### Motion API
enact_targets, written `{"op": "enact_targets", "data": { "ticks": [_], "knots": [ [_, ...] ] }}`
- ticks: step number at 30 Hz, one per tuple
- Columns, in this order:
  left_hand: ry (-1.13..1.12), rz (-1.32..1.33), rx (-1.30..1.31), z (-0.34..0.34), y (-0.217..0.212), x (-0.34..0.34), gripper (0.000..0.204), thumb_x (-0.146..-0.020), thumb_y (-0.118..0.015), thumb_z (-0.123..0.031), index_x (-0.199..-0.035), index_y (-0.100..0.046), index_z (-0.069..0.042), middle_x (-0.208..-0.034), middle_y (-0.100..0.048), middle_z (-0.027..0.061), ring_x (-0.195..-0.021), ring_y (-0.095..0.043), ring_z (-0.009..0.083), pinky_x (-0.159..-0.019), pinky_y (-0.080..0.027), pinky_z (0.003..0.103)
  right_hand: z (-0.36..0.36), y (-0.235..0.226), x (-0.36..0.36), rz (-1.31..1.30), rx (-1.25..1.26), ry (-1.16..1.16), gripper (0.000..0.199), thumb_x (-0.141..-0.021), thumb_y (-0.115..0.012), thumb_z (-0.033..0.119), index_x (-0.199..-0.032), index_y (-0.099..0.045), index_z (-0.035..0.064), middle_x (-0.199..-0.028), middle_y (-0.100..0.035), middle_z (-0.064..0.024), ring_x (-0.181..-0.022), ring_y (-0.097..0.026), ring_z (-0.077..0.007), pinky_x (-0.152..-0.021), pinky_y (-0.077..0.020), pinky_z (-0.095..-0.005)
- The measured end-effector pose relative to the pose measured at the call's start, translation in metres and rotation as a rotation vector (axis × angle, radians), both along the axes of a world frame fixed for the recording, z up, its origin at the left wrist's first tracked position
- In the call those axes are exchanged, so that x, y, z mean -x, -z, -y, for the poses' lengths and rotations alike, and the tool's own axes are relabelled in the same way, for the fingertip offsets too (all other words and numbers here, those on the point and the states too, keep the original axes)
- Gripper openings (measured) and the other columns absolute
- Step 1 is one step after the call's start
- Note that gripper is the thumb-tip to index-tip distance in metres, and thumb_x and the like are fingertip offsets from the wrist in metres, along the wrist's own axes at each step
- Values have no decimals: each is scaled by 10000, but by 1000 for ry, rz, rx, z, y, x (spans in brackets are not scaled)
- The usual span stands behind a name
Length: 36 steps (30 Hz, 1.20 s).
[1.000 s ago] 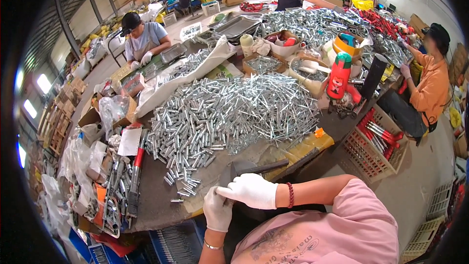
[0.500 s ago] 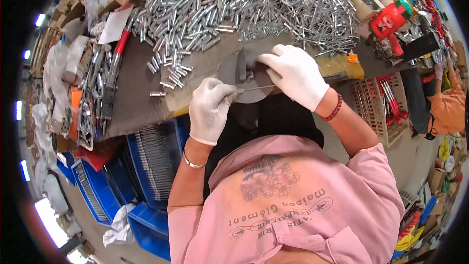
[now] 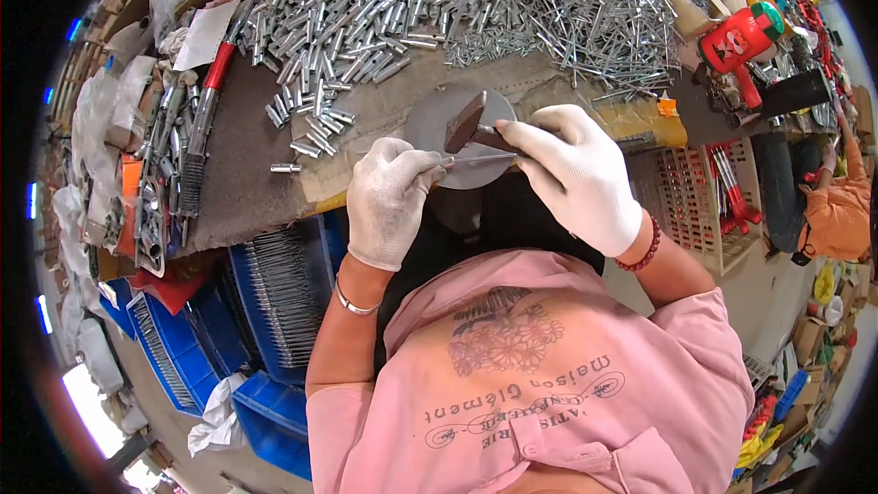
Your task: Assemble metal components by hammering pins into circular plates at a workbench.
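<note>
White knit gloves cover both hands. My left hand [image 3: 389, 206] is closed, pinching a thin metal rod [image 3: 482, 159] by a thicker silver piece near its left end. My right hand [image 3: 578, 174] grips the short handle of a small hammer [image 3: 467, 123], whose dark head is tilted over a round grey metal plate [image 3: 425, 117]. The rod's right end reaches the fingers of my right hand; whether they grip it too is hard to tell. The plate sits at the near edge of the workbench [image 3: 247, 119], partly hidden by the hammer and hands.
Silver metal tubes [image 3: 338, 32] and thin rods [image 3: 613, 27] lie heaped across the bench's far side. A red bottle [image 3: 736, 41] stands at the right. Blue bins [image 3: 265, 402] sit low left, a beige crate [image 3: 709, 210] low right. Another person [image 3: 837, 206] is at far right.
The hammer head has swung from standing upright to a slant over the plate. My right hand has shifted right and slightly nearer; my left hand has moved slightly left with the rod.
</note>
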State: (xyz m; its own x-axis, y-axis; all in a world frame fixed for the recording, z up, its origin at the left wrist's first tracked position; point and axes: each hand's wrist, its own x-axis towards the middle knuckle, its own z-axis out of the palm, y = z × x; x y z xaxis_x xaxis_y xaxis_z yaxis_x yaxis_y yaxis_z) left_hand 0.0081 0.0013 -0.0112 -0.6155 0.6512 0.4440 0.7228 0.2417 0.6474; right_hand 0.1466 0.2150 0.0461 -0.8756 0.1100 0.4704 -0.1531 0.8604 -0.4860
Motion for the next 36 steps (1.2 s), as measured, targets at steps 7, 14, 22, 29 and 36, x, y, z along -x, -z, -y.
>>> {"op": "enact_targets", "data": {
  "ticks": [7,14,22,29,36],
  "knots": [
    [-8,72,-27,-1,4,1,249,-761,-874,22,-956,-781,-102,-846,-662,81,-786,-674,287,-687,-545,394,-1,6,2,143,-227,-34,434,-845,-798,38,-1261,-795,162,-951,-717,-60,-839,-664,-282,-743,-545,-396],
    [-12,77,-29,-2,4,1,209,-771,-882,8,-930,-787,-88,-852,-658,95,-778,-670,290,-673,-538,395,1,2,-7,-179,-13,-41,408,-834,-838,-23,-1233,-782,38,-970,-743,-140,-784,-733,-294,-681,-579,-374],
    [-25,141,-72,0,8,4,230,-752,-874,33,-930,-781,-79,-867,-670,104,-786,-674,303,-683,-545,398,-1,16,-3,129,-173,-53,446,-913,-709,48,-1338,-740,177,-848,-607,-90,-722,-652,-290,-634,-536,-407],
    [62,141,-26,7,-3,5,217,-757,-871,26,-934,-789,-68,-858,-658,88,-797,-667,277,-700,-537,381,-14,21,18,167,-48,-25,405,-892,-792,105,-1293,-762,146,-1060,-667,-111,-907,-690,-324,-783,-564,-423],
    [34,187,-65,8,5,1,234,-770,-873,8,-983,-814,-69,-890,-672,99,-818,-674,278,-715,-542,376,19,28,-2,262,-199,50,179,-894,-776,215,-925,-623,128,-842,-635,-81,-778,-695,-307,-678,-560,-474]
  ]
}}
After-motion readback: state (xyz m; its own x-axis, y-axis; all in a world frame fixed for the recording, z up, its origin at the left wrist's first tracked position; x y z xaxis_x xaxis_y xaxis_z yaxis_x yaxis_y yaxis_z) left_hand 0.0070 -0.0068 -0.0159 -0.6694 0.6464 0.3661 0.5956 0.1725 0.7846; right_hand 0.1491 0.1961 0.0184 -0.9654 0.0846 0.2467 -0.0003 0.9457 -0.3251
